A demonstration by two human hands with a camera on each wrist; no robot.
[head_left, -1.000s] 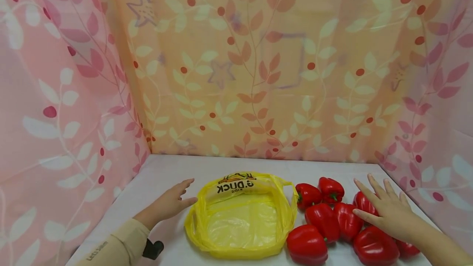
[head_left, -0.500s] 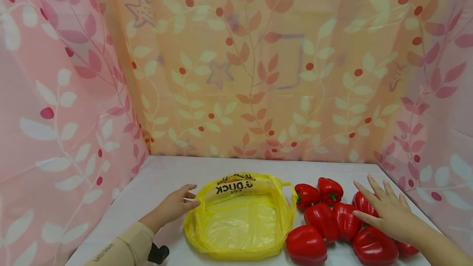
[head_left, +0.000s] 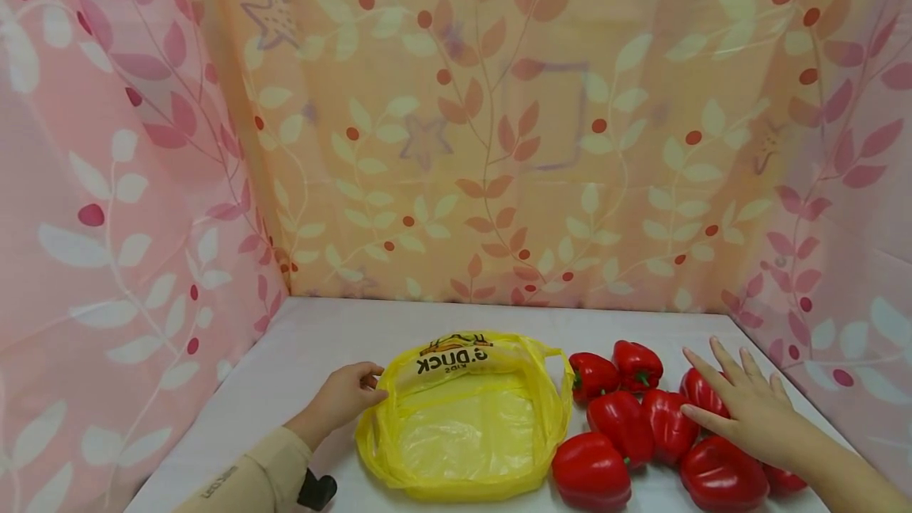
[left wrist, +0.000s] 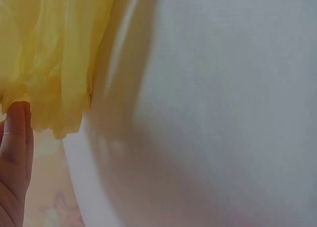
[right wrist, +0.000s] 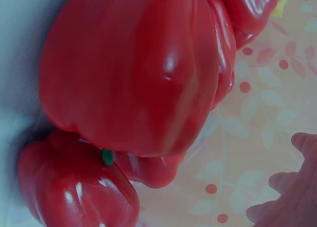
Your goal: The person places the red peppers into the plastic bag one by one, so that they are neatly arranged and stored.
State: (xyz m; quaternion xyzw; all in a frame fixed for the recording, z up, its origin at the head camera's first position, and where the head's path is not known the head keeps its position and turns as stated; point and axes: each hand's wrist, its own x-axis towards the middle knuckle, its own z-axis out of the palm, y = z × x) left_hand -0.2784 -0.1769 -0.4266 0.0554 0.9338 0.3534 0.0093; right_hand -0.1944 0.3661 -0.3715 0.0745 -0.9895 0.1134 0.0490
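Note:
A yellow plastic bag (head_left: 466, 434) with dark "G.DUCK KIDS" print stands on the table, its mouth spread wide with the edge rolled down. My left hand (head_left: 345, 398) is at the bag's left side, pinching its rim between thumb and curled fingers. In the left wrist view, fingertips (left wrist: 17, 110) meet the crumpled edge of the bag (left wrist: 59, 63). Several red bell peppers lie right of the bag, the nearest being a large pepper (head_left: 591, 469). My right hand (head_left: 758, 414) is spread over the rightmost peppers, partly hiding one red pepper (head_left: 701, 390). It holds nothing.
The white table (head_left: 321, 331) is enclosed by a patterned back curtain (head_left: 427, 220) and pink side curtains (head_left: 142, 220). Green-stemmed peppers (head_left: 634, 366) lie at the back of the group. A black wrist device (head_left: 317, 489) shows below the left sleeve.
My left hand has moved right to the bag's rim, and its fingers have curled in there. The right hand, the bag and the peppers stay in place.

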